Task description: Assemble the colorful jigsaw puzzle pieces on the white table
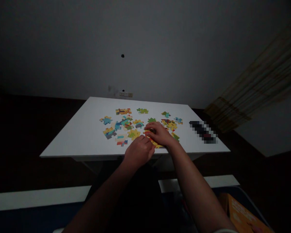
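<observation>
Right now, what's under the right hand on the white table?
Under the right hand, yellow-and-red jigsaw pieces lie on the white table, their edges showing beside the left hand. Anything beneath the palm is covered.

yellow, teal and red puzzle pieces point(126, 124) on a white table point(87, 129)

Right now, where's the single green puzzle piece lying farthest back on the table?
In the head view, the green piece lies near the far edge of the white table, just right of a yellow-and-dark piece and well beyond both hands.
</observation>
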Tool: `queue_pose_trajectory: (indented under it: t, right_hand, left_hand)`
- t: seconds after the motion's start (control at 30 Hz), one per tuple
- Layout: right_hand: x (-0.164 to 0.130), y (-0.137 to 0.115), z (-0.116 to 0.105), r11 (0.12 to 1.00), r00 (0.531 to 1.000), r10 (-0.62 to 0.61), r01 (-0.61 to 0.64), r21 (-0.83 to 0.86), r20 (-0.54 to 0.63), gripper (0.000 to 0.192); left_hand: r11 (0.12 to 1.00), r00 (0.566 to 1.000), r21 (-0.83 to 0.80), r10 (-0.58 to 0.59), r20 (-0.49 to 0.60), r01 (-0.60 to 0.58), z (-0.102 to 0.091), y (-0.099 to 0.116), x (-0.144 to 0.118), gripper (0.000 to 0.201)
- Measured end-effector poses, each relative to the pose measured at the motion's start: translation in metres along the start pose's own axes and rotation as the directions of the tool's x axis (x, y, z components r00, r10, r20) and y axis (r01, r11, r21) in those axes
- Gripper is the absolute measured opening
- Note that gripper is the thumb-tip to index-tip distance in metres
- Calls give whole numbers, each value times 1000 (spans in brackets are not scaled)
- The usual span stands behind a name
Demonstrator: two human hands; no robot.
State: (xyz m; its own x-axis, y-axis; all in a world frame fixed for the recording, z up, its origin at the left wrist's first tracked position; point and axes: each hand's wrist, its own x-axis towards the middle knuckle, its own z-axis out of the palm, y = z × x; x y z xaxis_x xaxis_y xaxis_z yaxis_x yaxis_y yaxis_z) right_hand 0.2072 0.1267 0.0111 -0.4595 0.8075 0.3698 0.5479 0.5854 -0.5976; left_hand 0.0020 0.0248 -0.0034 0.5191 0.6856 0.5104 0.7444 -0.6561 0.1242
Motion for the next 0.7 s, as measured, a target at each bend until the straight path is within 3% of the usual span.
queue_pose_trajectory:
  t: [0.1,0.17,0.23,0.3,0.4,0.57,0.7]
  right_hand:
    - [-1,-1,1,1000,996,26,-26,1,-89,20]
    - [-2,0,-7,994,971,105,-109,-8,-217,22]
    - [-3,4,-22,957,901,244,-283,-58,-359,35]
    - [-4,10,-40,858,815,389,-491,-154,-429,49]
    - [-4,20,-64,741,786,497,-605,-290,-369,57]
    - [-8,27,-83,732,825,521,-564,-383,-219,54]
    - [-16,32,-87,658,789,557,-610,-441,-261,51]
  left_hand:
    - [998,999,-42,-36,-2,36,-3,2,2,12]
    - [997,999,-54,-49,5,50,-6,4,5,20]
    - [997,997,-44,-61,46,63,-10,6,7,26]
    - [996,992,-29,-80,98,83,-14,8,10,28]
    - [991,980,-32,-120,159,126,-20,11,13,28]
    - [978,961,-53,-189,200,203,-27,14,18,29]
    - [974,957,-65,-199,212,217,-29,14,18,28]
